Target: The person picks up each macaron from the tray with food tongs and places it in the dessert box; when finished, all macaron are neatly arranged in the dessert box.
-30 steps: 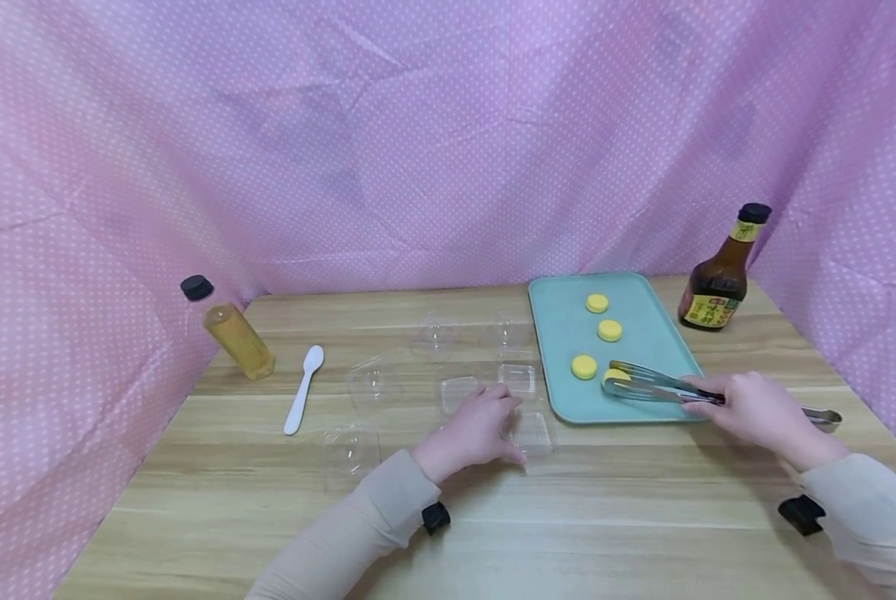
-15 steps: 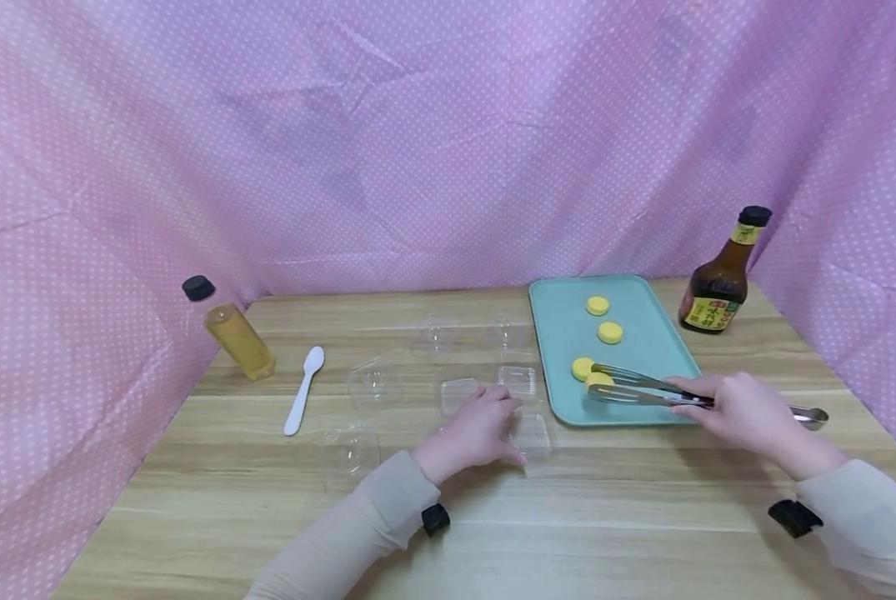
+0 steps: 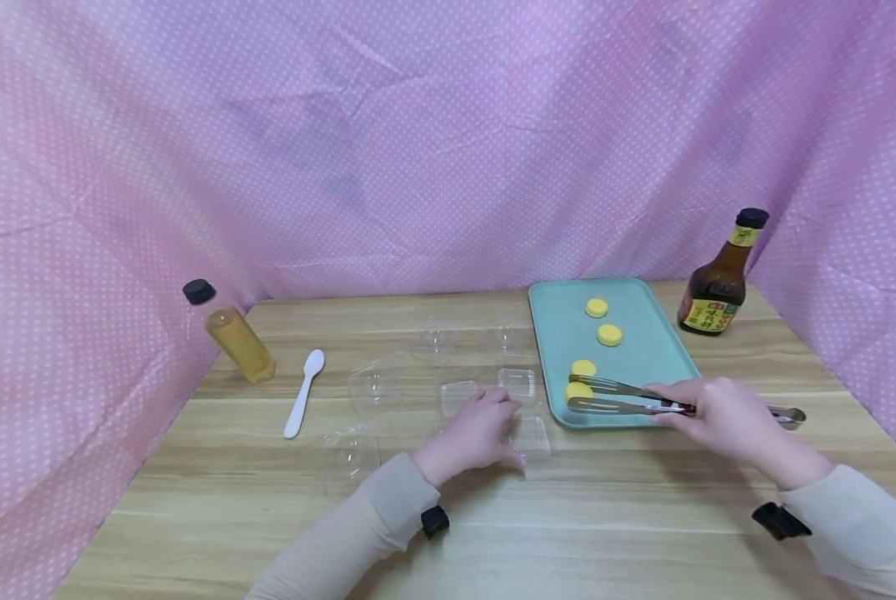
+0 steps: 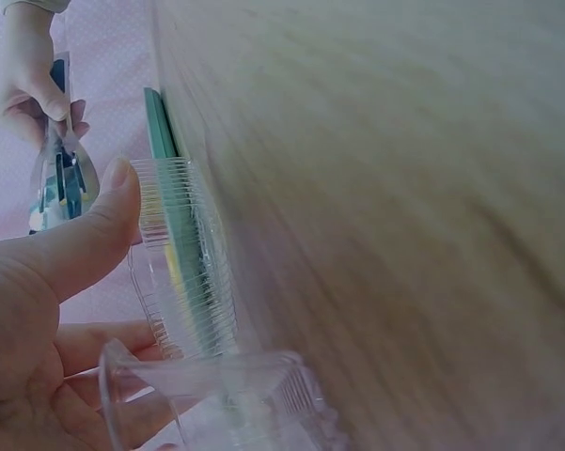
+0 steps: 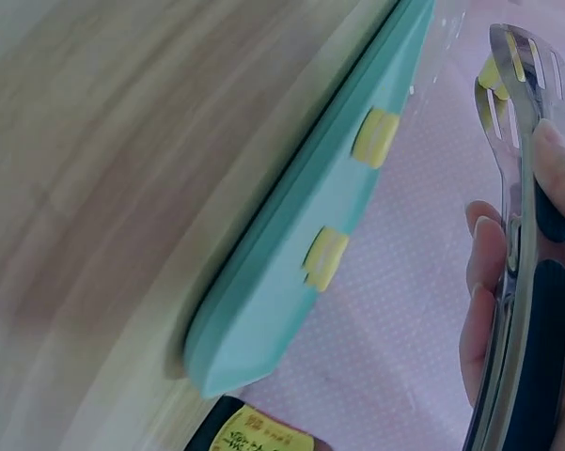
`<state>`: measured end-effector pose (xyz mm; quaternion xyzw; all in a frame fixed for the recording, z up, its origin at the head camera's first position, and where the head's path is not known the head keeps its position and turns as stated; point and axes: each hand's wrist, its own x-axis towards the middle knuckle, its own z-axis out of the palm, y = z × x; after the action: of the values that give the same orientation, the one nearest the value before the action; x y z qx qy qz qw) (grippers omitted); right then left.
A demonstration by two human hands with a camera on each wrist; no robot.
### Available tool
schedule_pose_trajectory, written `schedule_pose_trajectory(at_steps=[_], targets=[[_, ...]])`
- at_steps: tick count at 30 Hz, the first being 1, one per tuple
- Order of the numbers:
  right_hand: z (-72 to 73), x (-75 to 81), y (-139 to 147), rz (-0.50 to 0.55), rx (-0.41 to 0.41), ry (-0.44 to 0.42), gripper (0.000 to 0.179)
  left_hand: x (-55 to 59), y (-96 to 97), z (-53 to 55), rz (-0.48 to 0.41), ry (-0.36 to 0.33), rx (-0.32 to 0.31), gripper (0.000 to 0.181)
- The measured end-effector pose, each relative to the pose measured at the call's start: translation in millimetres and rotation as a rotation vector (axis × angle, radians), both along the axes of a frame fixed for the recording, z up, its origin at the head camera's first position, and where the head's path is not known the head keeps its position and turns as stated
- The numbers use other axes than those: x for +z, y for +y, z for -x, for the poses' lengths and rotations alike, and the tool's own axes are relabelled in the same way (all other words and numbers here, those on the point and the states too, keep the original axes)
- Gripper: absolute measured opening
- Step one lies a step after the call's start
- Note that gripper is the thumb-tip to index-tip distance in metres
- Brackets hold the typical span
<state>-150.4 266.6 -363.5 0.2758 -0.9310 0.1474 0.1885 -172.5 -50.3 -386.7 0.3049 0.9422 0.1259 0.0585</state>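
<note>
Right hand [image 3: 728, 415] squeezes slotted tongs [image 3: 620, 407] round a yellow macaron [image 3: 578, 390] — sparing it finger contact — while the left hand [image 3: 472, 433] grips a clear plastic box [image 3: 533, 433], seemingly to steady it.

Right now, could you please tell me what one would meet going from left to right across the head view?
Black-capped bottle of yellow liquid, white plastic spoon, leftmost clear plastic container piece, left hand, pale green tray, brown bottle with a yellow label.

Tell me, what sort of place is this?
Probably a staged tabletop set: a pink white-dotted fabric curtain hangs behind a light wood-grain table holding a pale-green rectangular tray with round yellow pieces.
</note>
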Motion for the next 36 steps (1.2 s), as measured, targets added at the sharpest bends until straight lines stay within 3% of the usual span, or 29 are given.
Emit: schedule_pose_trajectory(at_steps=[24, 36], targets=[[2.4, -4.5, -29, 0.011, 0.149, 0.065, 0.04, 5.4, 0.8, 0.5, -0.007, 0.01, 0.008, 0.084], [-1.4, -9.6, -43, 0.002, 0.175, -0.028, 0.037, 2.7, 0.8, 0.5, -0.022, -0.008, 0.019, 0.083]])
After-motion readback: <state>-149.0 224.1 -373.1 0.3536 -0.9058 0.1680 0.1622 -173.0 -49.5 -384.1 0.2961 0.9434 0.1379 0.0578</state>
